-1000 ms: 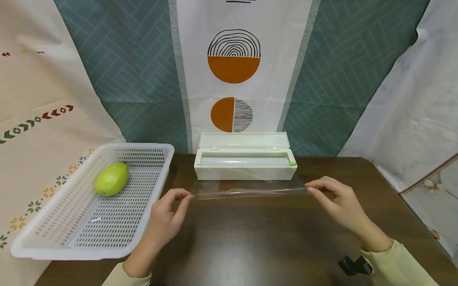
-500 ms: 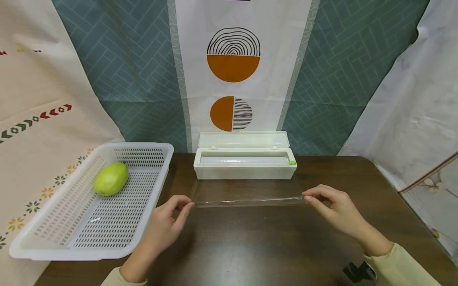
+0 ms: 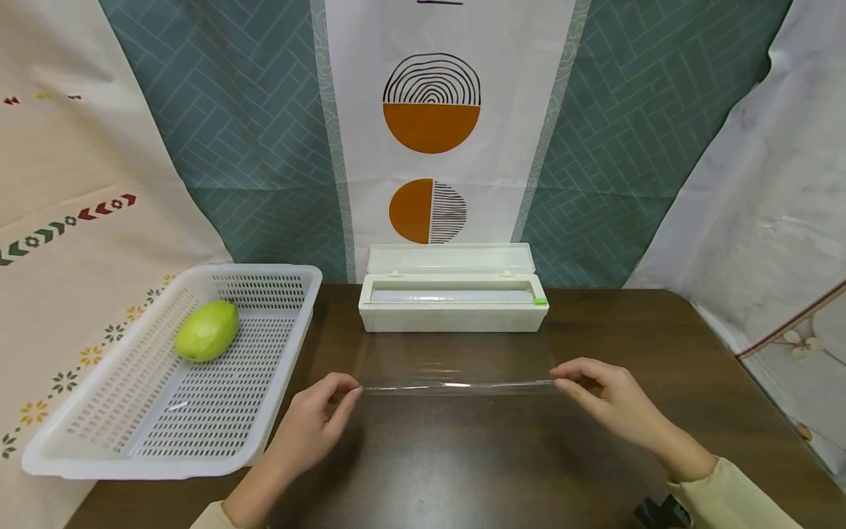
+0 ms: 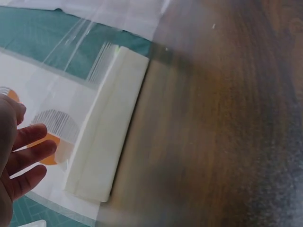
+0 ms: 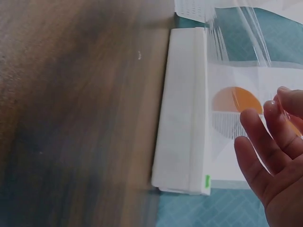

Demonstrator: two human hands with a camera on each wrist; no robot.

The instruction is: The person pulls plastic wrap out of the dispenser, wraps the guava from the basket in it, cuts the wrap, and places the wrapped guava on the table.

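A sheet of clear plastic wrap (image 3: 456,386) stretches from the white wrap dispenser box (image 3: 454,319) toward the person. My left hand (image 3: 312,420) pinches its left front corner between thumb and forefinger. At the right front corner my right hand (image 3: 615,404) pinches it the same way, other fingers loosely bent in the right wrist view. The box stands at the back of the table with its lid (image 3: 451,258) raised, and the wrap roll (image 3: 451,296) shows inside. A green cutter tab (image 3: 540,301) sits at the box's right end.
On the left stands a white perforated basket (image 3: 291,367) holding a yellow-green oval fruit (image 3: 208,330). Patterned cloths hang behind and beside the dark wooden table (image 3: 463,470). A small black object (image 3: 661,512) shows by the right sleeve.
Both hands have moved toward the person and slightly closer together, drawing a longer sheet of plastic wrap out of the box. The box, basket and fruit stay in place.
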